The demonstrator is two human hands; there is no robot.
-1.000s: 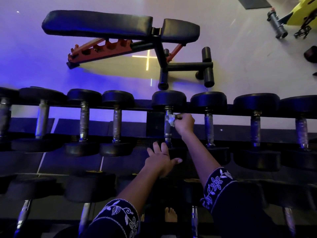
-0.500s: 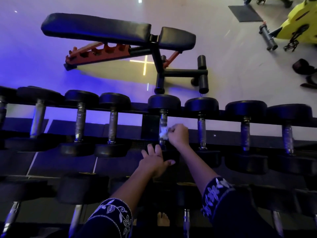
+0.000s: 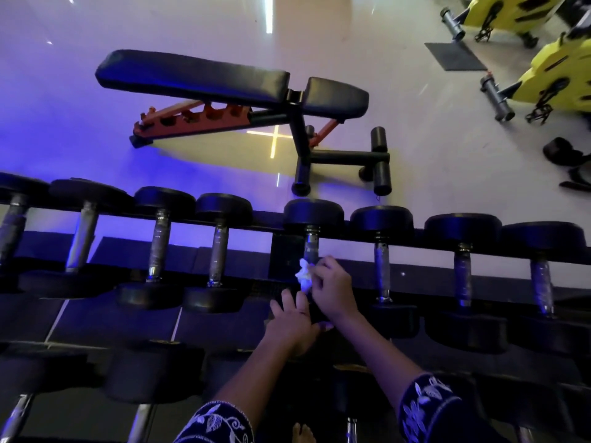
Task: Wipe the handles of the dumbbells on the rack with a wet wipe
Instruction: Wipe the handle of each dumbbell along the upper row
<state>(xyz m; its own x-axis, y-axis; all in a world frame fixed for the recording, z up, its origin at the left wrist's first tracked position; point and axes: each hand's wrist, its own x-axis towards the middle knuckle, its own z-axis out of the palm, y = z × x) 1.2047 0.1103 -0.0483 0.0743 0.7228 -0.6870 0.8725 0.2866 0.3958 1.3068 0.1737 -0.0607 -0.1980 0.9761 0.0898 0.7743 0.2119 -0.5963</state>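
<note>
On gym rack, R hand pinches wet wipe against dumbbell handle; L hand, fingers flat, braces below, prob. for steadiness.

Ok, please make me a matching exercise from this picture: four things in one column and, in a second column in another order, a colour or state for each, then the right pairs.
Column one
1. wet wipe
2. left hand
3. weight bench
4. exercise bikes

Column two
A. yellow, at the top right
B. black pads, red-orange frame, beyond the rack
C. white and crumpled, pinched by the right hand against a dumbbell handle
D. fingers straight, resting just below the wipe

Pairs: 1-C, 2-D, 3-B, 4-A
</note>
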